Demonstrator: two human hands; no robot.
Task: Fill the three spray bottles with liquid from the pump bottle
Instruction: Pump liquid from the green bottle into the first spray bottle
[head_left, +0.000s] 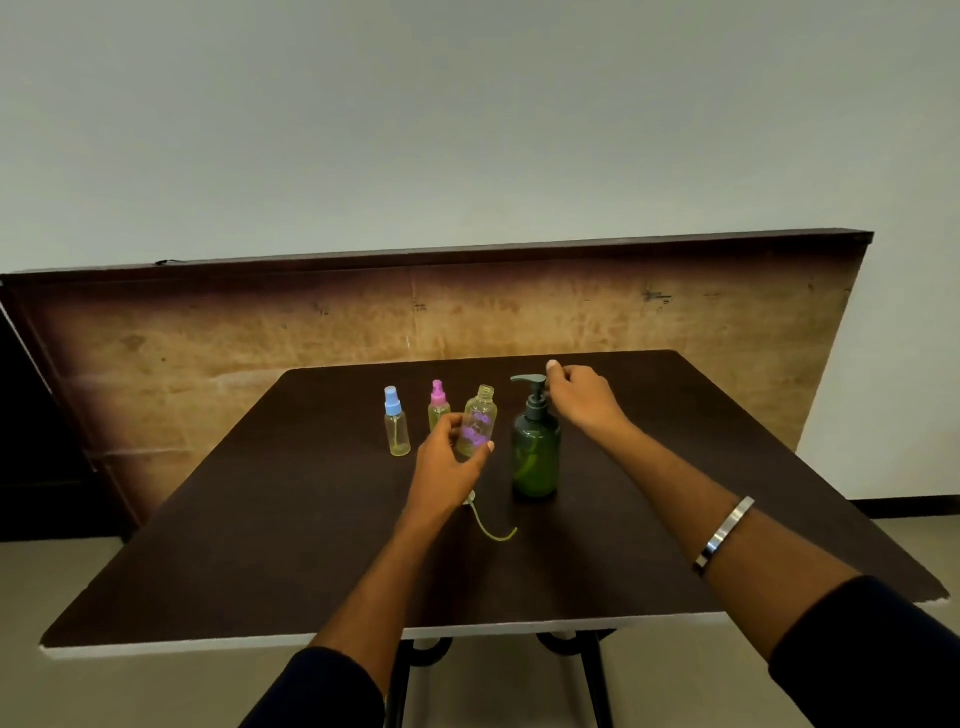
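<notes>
The left hand (451, 457) is curling around the uncapped, upright clear plastic spray bottle (478, 422), just left of the dark green pump bottle (536, 447), whose pump head the loosely closed right hand (582, 397) is touching.

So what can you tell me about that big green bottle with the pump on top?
The green pump bottle is see-through green plastic, round and wide, with a darker pump head whose spout points left. It stands upright on the dark table, right of the open bottle with purple writing. A thin tube shows inside it. The right hand is at the pump top, seemingly touching it; the blur hides how full the bottle is.
</notes>
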